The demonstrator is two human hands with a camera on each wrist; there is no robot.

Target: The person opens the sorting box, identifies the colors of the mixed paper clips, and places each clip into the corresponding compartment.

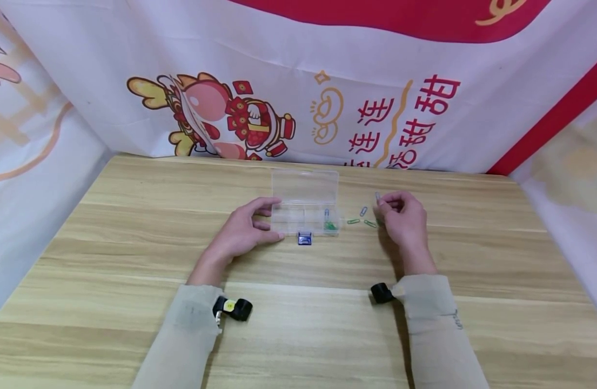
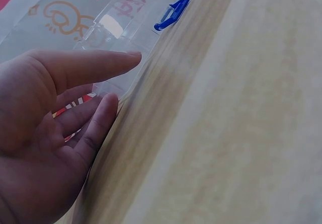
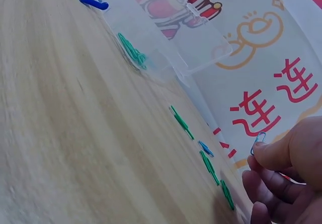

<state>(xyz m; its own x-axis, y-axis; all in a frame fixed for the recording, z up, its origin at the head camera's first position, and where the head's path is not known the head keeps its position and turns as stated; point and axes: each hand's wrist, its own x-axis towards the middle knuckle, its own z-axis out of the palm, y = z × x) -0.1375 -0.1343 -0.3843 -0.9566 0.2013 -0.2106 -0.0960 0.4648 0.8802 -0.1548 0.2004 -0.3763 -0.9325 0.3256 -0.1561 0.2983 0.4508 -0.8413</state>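
Observation:
A clear plastic box (image 1: 290, 220) with compartments lies on the table, lid (image 1: 305, 186) raised at the back and blue latch (image 1: 304, 238) at the front. My left hand (image 1: 242, 229) holds its left end, thumb at the front corner and fingers toward the back. In the right compartment lie several green paper clips (image 3: 132, 52) and a blue one (image 1: 327, 214). To the right of the box, my right hand (image 1: 403, 219) pinches a blue paper clip (image 3: 258, 141) between thumb and forefinger, above the table.
Between box and right hand, three green paper clips (image 3: 209, 167) and one blue paper clip (image 3: 205, 148) lie loose on the wooden table (image 1: 298, 313). A printed cloth (image 1: 279, 54) hangs behind the table's far edge. Each sleeve carries a black wrist device (image 1: 382, 293).

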